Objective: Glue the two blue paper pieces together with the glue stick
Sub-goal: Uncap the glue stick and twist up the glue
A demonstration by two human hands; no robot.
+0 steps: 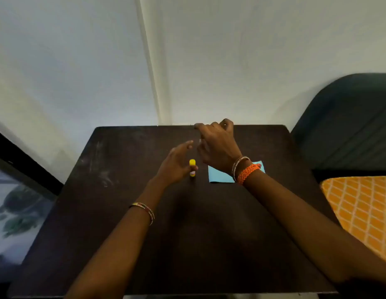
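A yellow glue stick (192, 164) stands upright on the dark table (127, 190), near its middle. My left hand (177, 164) is right beside the stick on its left, fingers spread, with the thumb tip in front of the stick's lower end. A light blue paper piece (219, 175) lies flat just right of the stick, partly hidden under my right wrist. I can see only one blue piece. My right hand (218, 145) hovers beyond the paper near the table's far edge, fingers loosely bent and apart, with nothing visible in it. The hands are motion-blurred.
A white wall rises directly behind the table. A dark chair back (347, 126) and an orange patterned cushion (364, 212) are close on the right. A dark-framed picture (17, 208) leans at the left.
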